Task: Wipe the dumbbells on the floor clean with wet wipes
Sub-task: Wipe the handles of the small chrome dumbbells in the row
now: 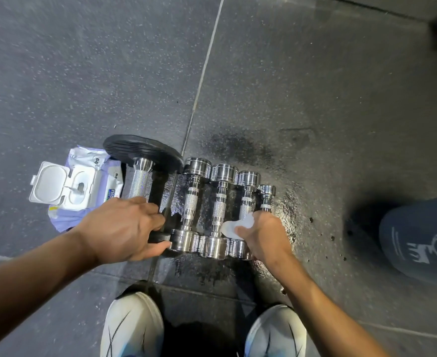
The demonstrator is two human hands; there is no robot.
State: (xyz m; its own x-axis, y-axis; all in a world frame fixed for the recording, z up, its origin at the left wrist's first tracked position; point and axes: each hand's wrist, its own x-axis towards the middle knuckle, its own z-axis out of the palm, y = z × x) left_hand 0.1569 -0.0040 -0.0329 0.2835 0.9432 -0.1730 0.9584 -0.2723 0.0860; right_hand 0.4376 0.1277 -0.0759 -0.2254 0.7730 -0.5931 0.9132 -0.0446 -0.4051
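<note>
Several chrome dumbbells point(218, 204) lie side by side on the dark rubber floor, handles pointing away from me. At their left lies a larger dumbbell with black plates point(141, 176). My left hand point(124, 228) grips the near black plate of that large dumbbell. My right hand point(263, 234) holds a crumpled white wet wipe point(234, 228) against the near end of the right-hand chrome dumbbells. The smallest dumbbell's near end is hidden under that hand.
An open pack of wet wipes point(78, 186) with its white lid flipped up lies left of the dumbbells. The floor around the dumbbells is wet point(284, 210). My two white shoes point(132, 328) are near the bottom edge. Another person's dark trouser leg point(418, 235) is at right.
</note>
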